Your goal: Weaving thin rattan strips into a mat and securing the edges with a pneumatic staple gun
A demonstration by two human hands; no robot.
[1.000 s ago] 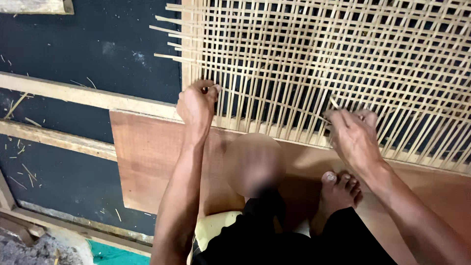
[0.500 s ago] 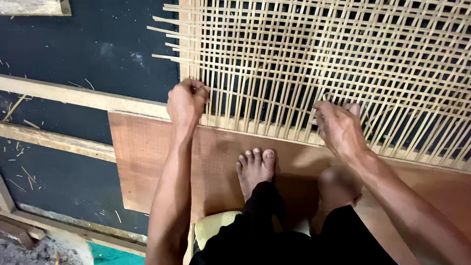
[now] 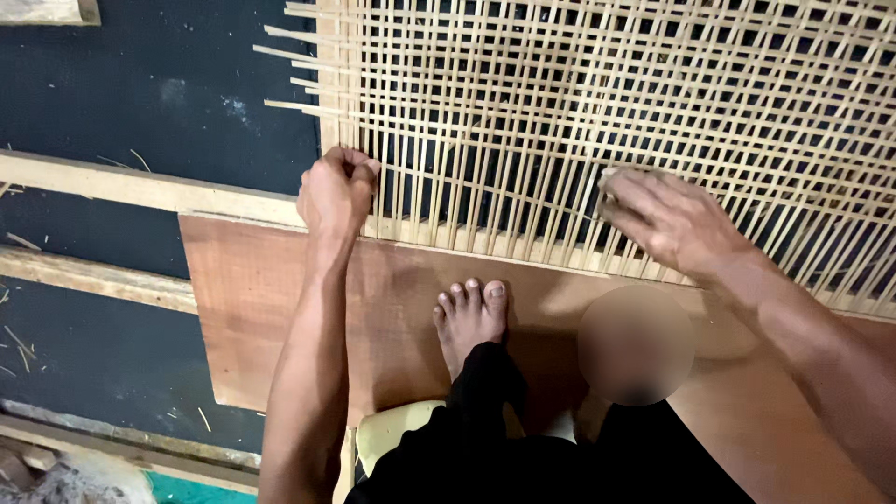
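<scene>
A loosely woven mat of pale bamboo strips (image 3: 597, 103) lies on the floor, open like a lattice, its near edge over a brown wooden board (image 3: 252, 299). My left hand (image 3: 336, 191) is closed in a fist at the mat's near left corner, pinching a thin strip there. My right hand (image 3: 667, 219) rests on the weave further right, fingers curled over the strips and pressing on them. My bare left foot (image 3: 471, 317) stands on the board between the two arms; my other foot is blurred out.
Two pale wooden battens (image 3: 140, 187) (image 3: 93, 280) run across the dark floor at the left. Loose strip ends stick out from the mat's left edge (image 3: 289, 56). Bamboo shavings lie scattered at the far left. A yellowish low seat (image 3: 397, 439) shows beneath my legs.
The view has shifted. My right hand has slid left and up onto the weave. My left fist stays at the corner. My left foot has come forward onto the board.
</scene>
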